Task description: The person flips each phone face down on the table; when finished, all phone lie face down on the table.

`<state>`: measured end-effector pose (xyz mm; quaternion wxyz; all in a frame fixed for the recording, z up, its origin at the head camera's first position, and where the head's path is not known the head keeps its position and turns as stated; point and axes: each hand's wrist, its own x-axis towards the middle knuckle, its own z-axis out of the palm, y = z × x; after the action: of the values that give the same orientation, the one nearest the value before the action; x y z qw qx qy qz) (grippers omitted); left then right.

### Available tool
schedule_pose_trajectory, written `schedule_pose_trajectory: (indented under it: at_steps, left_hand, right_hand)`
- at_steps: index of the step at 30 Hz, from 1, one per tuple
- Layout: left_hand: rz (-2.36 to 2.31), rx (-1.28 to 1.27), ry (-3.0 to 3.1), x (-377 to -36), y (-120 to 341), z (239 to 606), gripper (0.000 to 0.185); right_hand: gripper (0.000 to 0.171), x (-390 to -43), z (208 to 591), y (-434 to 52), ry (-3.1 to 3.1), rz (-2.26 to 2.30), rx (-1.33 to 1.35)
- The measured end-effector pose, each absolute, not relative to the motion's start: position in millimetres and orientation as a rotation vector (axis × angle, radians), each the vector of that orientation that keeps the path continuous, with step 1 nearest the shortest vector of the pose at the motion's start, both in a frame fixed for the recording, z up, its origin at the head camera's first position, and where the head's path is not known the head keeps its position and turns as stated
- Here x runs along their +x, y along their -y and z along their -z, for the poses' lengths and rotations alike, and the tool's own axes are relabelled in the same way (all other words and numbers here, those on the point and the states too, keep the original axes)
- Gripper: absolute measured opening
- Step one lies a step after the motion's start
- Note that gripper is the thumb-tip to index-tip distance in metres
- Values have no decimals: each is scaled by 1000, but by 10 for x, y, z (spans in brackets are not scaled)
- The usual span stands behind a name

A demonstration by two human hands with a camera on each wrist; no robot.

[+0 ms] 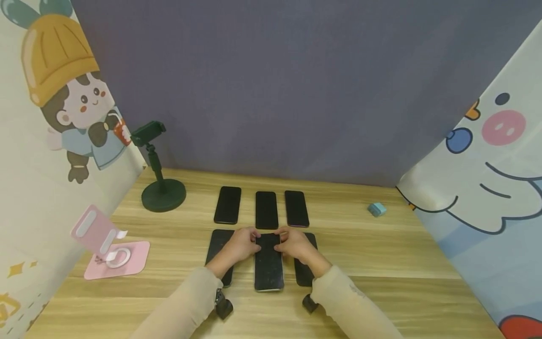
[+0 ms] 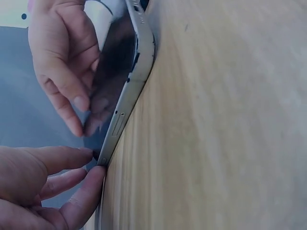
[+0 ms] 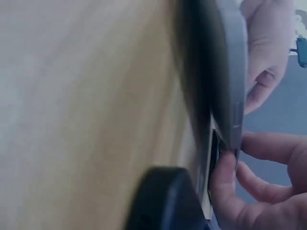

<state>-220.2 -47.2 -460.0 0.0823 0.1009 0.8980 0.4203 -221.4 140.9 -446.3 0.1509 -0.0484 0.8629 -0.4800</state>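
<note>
Because only its far end is pinched, the flat black-screened phone with pale metal edges (image 1: pixel 269 266) could pivot or slip; it sits mid near row, over the light wood-grained desk (image 1: pixel 381 254). Left hand (image 1: pixel 242 244) pinches its left side, right hand (image 1: pixel 296 242) its right; uneven pull might twist it. Contact with desk underneath: cannot tell. Wrists pass above the flanking left black phone (image 1: pixel 219 240) and right black phone (image 1: pixel 302 273); a low forearm could drag either. Middle back-row slim black phone (image 1: pixel 267 210) lies just beyond fingertips; a forward push might knock it askew.
</note>
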Motion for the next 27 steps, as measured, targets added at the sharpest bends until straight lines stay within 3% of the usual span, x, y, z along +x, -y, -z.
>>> schedule_pose_trajectory:
  at_steps: [12,27]
  left_hand:
    - [-1394,397,-2693,-2172,413,4647,29]
    - [-1924,241,-2277,-2089,306,4659,37]
  right_hand:
    - [42,-2233,4385,-1510,-2237,1739,-150]
    - [45,-2223,4364,-1542,-1993,1904,-253]
